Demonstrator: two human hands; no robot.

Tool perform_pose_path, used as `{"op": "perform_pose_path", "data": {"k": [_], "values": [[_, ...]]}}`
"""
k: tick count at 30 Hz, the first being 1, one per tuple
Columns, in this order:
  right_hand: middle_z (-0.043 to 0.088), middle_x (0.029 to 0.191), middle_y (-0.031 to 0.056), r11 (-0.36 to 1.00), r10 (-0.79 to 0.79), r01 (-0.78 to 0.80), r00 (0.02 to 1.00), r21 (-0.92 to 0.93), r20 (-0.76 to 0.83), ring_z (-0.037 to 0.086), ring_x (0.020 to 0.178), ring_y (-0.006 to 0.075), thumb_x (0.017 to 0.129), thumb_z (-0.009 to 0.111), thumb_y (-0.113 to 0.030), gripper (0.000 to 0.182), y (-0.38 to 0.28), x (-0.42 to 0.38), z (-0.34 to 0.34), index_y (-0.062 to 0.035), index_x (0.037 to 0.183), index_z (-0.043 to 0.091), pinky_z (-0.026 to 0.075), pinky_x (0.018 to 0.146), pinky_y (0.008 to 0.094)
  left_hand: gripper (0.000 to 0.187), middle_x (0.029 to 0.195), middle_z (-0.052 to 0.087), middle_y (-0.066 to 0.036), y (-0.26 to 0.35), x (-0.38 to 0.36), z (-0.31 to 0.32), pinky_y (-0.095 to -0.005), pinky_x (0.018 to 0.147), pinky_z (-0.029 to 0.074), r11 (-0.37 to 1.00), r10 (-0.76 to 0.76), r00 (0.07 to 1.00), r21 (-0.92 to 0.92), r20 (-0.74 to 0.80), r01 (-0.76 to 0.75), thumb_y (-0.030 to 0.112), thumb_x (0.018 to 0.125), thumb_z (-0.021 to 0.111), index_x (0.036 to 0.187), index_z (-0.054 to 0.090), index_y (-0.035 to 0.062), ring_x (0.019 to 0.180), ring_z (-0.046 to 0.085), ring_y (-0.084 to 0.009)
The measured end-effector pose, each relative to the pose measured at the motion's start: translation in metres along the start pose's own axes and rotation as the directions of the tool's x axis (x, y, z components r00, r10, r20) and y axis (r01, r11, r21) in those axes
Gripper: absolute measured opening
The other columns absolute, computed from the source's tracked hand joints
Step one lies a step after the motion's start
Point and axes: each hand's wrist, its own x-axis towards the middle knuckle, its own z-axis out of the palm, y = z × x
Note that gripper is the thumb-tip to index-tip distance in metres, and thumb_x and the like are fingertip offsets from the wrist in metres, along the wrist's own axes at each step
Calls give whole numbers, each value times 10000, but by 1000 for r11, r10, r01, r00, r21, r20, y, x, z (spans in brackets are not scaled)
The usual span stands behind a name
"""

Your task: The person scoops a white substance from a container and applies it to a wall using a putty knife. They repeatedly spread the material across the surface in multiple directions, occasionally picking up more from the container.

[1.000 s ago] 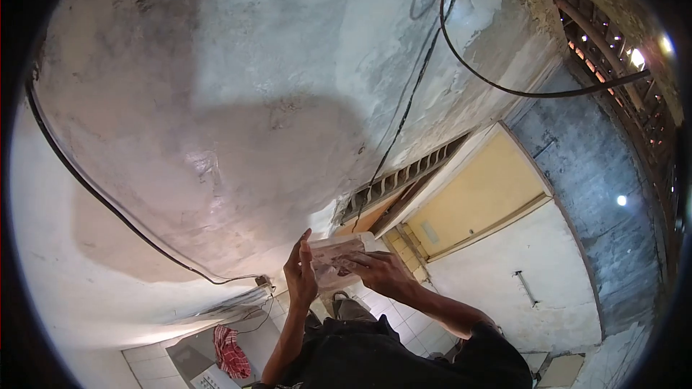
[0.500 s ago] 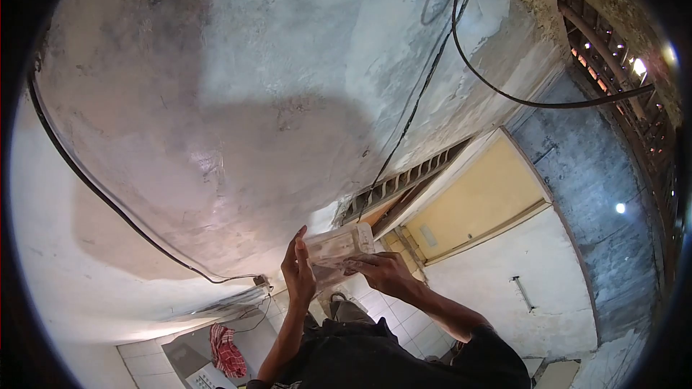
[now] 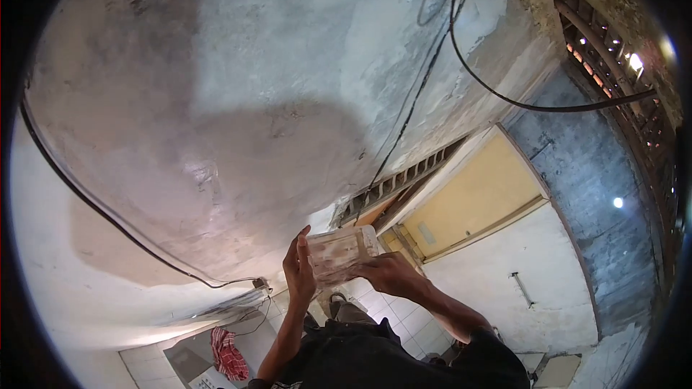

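Observation:
Between my hands is a clear plastic container [image 3: 337, 251], box-shaped with rounded corners and held tilted in front of my chest. My left hand [image 3: 298, 268] supports its left side, fingers pointing up along the edge and thumb against the near face. At the lower right edge, my right hand [image 3: 393, 274] grips it with the fingers curled and partly hidden. Blurred brownish patches show through the plastic, and I cannot make out whether anything is inside.
A plastered wall [image 3: 281, 50] with black cables [image 3: 101, 202] rises ahead. To the right is a yellow door [image 3: 476, 194] in a white wall. Low on the left, a red striped cloth [image 3: 229, 354] hangs by a grey surface. Pale tiles [image 3: 393, 310] cover the floor.
The container has turned so that more of its broad face shows. My right hand has shifted slightly right and down along its edge, while my left hand stays at its side.

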Motion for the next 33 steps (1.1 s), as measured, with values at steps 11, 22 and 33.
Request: {"op": "perform_pose_path", "data": {"k": [11, 22, 33], "values": [[700, 916, 51, 997, 79, -80, 993, 11, 91, 682, 801, 230, 820, 597, -110, 228, 2, -10, -35, -162, 1023, 686, 553, 677, 354, 519, 949, 592, -106, 8, 1, 28, -310, 818, 416, 998, -47, 994, 56, 102, 42, 409, 1013, 385, 1214, 584, -26, 885, 526, -164], [645, 975, 77, 273, 558, 3, 814, 962, -161, 656, 848, 173, 844, 604, 26, 274, 75, -34, -61, 14, 1118, 602, 533, 653, 271, 561, 1004, 652, -138, 1, 28, 44, -312, 880, 439, 987, -36, 966, -140, 255, 73, 449, 1005, 394, 1204, 580, -41, 952, 568, -173], [622, 934, 13, 867, 458, 116, 200, 485, -866, 569, 749, 83, 961, 546, -142, 187, 240, 4, -236, -27, 1099, 596, 475, 653, 223, 583, 1094, 641, -160, -2, 28, 56, -319, 929, 418, 981, -68, 933, -146, 353, 127, 460, 1003, 385, 1232, 563, -46, 1039, 562, -201]]}}
